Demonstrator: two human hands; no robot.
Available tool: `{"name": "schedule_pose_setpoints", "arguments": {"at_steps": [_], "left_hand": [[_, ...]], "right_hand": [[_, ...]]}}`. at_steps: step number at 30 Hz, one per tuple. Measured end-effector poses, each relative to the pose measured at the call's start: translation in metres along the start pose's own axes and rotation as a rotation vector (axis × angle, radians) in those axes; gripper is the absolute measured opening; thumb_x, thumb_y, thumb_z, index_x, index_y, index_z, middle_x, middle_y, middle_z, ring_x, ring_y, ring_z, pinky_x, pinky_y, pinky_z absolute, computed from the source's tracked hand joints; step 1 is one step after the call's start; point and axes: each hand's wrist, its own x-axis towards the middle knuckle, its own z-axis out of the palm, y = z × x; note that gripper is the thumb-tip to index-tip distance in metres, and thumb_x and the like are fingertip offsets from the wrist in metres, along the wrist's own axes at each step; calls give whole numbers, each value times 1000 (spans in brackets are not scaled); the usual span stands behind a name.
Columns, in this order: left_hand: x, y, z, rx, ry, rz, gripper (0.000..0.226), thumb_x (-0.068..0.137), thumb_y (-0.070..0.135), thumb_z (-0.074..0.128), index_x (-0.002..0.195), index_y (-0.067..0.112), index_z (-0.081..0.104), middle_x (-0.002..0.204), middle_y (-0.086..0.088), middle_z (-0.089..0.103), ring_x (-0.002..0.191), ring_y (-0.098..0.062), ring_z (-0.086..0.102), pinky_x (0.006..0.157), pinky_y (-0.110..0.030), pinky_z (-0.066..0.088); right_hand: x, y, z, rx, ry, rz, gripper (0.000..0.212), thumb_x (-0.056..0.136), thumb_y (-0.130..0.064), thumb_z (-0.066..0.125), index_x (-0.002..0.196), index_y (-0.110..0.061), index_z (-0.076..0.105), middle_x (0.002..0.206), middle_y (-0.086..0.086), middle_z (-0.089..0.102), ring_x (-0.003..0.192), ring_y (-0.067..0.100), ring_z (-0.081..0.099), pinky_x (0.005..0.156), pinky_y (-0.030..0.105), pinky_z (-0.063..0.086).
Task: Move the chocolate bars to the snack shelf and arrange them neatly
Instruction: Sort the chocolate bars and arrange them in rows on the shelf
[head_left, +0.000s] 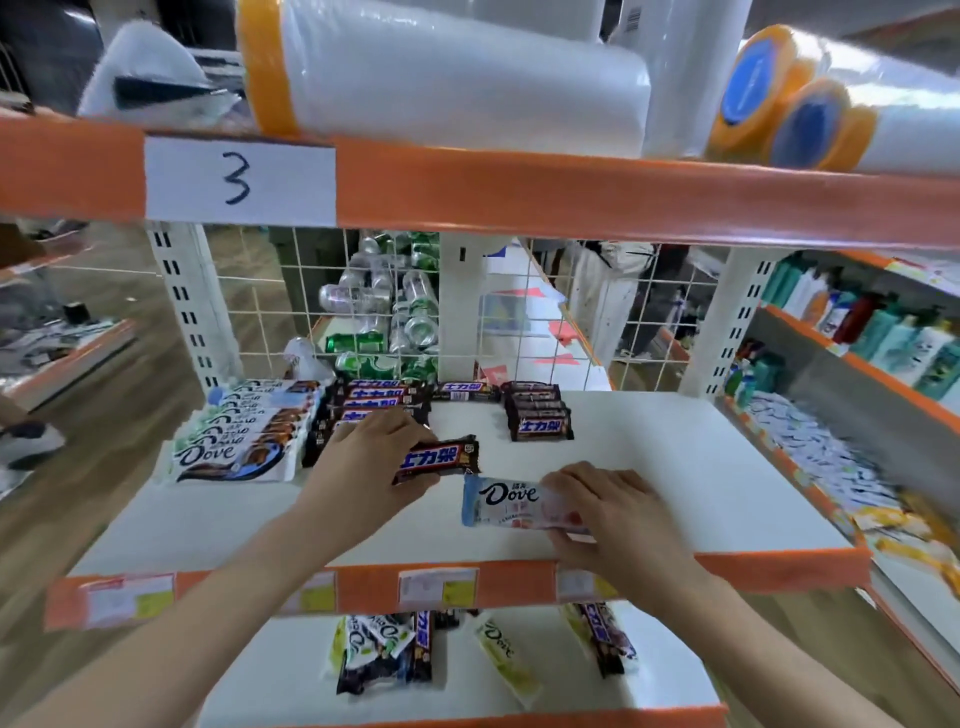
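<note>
My left hand grips a brown chocolate bar just above the white middle shelf. My right hand pinches a pale blue and pink Dove bar that lies on the shelf near its front edge. Behind my left hand, a stack of brown bars sits beside a row of white Dove bars. A second small stack of brown bars and a single brown bar lie further back. Loose bars are scattered on the shelf below.
An orange shelf edge with a paper label "3" runs overhead, with plastic-wrapped rolls on top. A wire grid backs the shelf, with cans behind it. Bottles fill shelves at right.
</note>
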Motion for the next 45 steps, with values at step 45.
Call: {"name": "schedule_pose_setpoints", "arguments": {"at_steps": [45], "left_hand": [[142,84,131,-13,-91,-85,37,78,44,66,109,25,61,102,9,55,96,-10,50,83,-29,38]], "right_hand": [[-6,185,63,122,-60,37,42,58,-21,81,98,-14,68,94,-1,68,66,20,65,67,29,52]]}}
